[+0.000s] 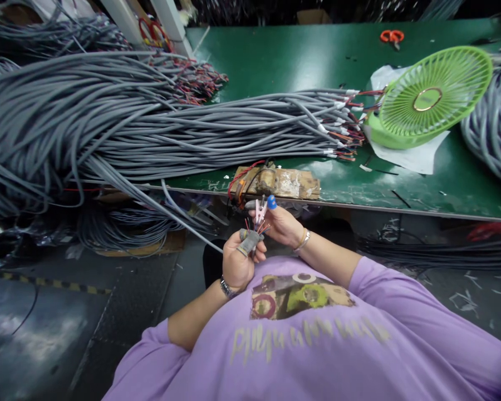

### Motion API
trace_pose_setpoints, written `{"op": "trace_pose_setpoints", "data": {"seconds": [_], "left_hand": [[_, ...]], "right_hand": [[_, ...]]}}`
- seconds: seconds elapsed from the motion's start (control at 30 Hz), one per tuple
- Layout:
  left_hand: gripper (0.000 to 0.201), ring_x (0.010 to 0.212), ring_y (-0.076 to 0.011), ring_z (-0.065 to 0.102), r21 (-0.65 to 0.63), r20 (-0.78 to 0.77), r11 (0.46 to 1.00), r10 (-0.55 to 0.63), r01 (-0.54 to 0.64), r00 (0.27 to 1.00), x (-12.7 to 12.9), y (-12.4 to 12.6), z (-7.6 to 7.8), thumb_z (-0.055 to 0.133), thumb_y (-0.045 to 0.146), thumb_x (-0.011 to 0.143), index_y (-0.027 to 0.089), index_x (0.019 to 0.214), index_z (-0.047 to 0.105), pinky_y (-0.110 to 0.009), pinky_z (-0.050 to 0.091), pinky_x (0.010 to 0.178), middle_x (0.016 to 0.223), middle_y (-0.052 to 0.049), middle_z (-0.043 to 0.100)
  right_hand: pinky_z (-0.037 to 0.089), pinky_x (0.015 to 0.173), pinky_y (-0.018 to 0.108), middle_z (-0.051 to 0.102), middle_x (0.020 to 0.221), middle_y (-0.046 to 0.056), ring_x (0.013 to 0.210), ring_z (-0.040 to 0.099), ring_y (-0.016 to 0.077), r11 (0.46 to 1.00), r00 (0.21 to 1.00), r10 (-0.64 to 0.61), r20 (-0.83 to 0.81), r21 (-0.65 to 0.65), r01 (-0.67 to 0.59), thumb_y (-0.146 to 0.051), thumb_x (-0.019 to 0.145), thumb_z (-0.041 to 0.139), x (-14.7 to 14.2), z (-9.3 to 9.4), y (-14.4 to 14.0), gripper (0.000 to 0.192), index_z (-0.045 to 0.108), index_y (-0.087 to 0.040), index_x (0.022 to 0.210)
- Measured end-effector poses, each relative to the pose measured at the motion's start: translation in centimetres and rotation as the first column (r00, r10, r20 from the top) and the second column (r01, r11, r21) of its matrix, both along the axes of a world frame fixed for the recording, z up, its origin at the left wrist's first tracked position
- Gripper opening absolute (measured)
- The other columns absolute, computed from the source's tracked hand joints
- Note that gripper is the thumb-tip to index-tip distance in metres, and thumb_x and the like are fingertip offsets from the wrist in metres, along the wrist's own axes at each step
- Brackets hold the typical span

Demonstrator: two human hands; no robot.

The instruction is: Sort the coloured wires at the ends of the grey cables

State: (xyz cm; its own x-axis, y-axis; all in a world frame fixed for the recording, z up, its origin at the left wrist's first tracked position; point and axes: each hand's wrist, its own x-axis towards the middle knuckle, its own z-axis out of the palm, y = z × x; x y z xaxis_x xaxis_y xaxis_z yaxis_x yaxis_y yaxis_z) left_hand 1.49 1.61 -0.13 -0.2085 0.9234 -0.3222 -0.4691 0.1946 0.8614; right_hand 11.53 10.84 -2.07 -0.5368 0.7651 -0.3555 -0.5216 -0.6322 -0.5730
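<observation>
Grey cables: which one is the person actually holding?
The single cable running from the big bundle down into the left hand, its coloured wires bared; the rest lie heaped on the table.

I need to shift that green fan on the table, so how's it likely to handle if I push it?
The green fan looks like light plastic, so it would probably slide easily. It leans tilted on white paper, so it may drag that or tip flat. Its thin grille ribs might flex.
</observation>
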Motion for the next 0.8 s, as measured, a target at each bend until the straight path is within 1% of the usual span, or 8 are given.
{"op": "trace_pose_setpoints", "data": {"seconds": [0.1, 0.2, 0.37, 0.57, 0.67, 0.8], "left_hand": [[0.025, 0.037, -0.0083, 0.053, -0.001, -0.005, 1.000, 0.004, -0.004, 1.000, -0.1, 0.0, -0.2, 0.073, 0.037, 0.068, 0.016, 0.070, 0.059, -0.017, 0.035, 0.036, 0.054, 0.001, 0.065], [0.025, 0.037, -0.0083, 0.053, -0.006, -0.013, 1.000, 0.001, -0.001, 1.000, -0.2, 0.0, -0.5, 0.074, 0.036, 0.068, 0.016, 0.070, 0.060, -0.017, 0.035, 0.036, 0.054, 0.001, 0.065], [0.024, 0.037, -0.0081, 0.053, -0.006, -0.024, 1.000, 0.001, -0.001, 1.000, -0.1, 0.0, -0.7, 0.073, 0.036, 0.067, 0.015, 0.070, 0.060, -0.017, 0.034, 0.035, 0.054, 0.000, 0.065], [0.022, 0.037, -0.0084, 0.053, 0.009, -0.027, 1.000, -0.007, 0.007, 1.000, -0.3, -0.5, -0.7, 0.073, 0.035, 0.068, 0.016, 0.069, 0.061, -0.017, 0.036, 0.036, 0.054, 0.000, 0.065], [0.021, 0.037, -0.0087, 0.053, 0.009, -0.027, 1.000, -0.002, 0.003, 1.000, -0.6, -0.9, -0.7, 0.072, 0.034, 0.068, 0.016, 0.069, 0.062, -0.017, 0.037, 0.036, 0.054, 0.000, 0.065], [0.021, 0.037, -0.0087, 0.053, 0.008, -0.022, 1.000, 0.011, -0.011, 1.000, -0.8, -1.2, -0.6, 0.073, 0.033, 0.067, 0.016, 0.069, 0.062, -0.018, 0.038, 0.036, 0.054, 0.000, 0.064]], "right_hand": [[0.042, 0.049, 0.021, 0.066, 0.069, 0.002, 0.054, 0.052, 0.0092, 0.998, 0.999, -0.041, -0.034, -0.041, 0.039, -0.060, 0.075, 0.069, -0.4, 0.4, 0.1, 0.045, 0.064, -0.015, 0.075], [0.040, 0.045, 0.019, 0.065, 0.065, 0.001, 0.051, 0.052, 0.0081, 0.997, 0.996, -0.069, -0.055, -0.049, 0.067, -0.058, 0.075, 0.070, -0.7, 0.1, 0.3, 0.044, 0.063, -0.014, 0.074], [0.042, 0.047, 0.019, 0.065, 0.066, 0.002, 0.052, 0.053, 0.0081, 0.995, 0.994, -0.084, -0.062, -0.056, 0.081, -0.057, 0.076, 0.069, -0.8, -0.2, 0.1, 0.043, 0.063, -0.014, 0.076], [0.043, 0.053, 0.021, 0.066, 0.074, 0.003, 0.059, 0.054, 0.0101, 0.998, 0.995, -0.015, -0.099, -0.058, 0.010, -0.065, 0.080, 0.060, -0.1, 0.1, -0.3, 0.049, 0.063, -0.016, 0.081], [0.042, 0.052, 0.021, 0.064, 0.074, 0.002, 0.060, 0.053, 0.0103, 0.999, 0.997, 0.017, -0.076, -0.038, -0.020, -0.067, 0.082, 0.055, 0.6, -0.3, -0.2, 0.051, 0.063, -0.017, 0.083], [0.042, 0.053, 0.021, 0.061, 0.071, 0.001, 0.059, 0.052, 0.0099, 0.996, 0.995, 0.087, -0.039, -0.010, -0.087, -0.068, 0.081, 0.055, 1.4, -0.9, 0.1, 0.051, 0.062, -0.017, 0.082]]}}
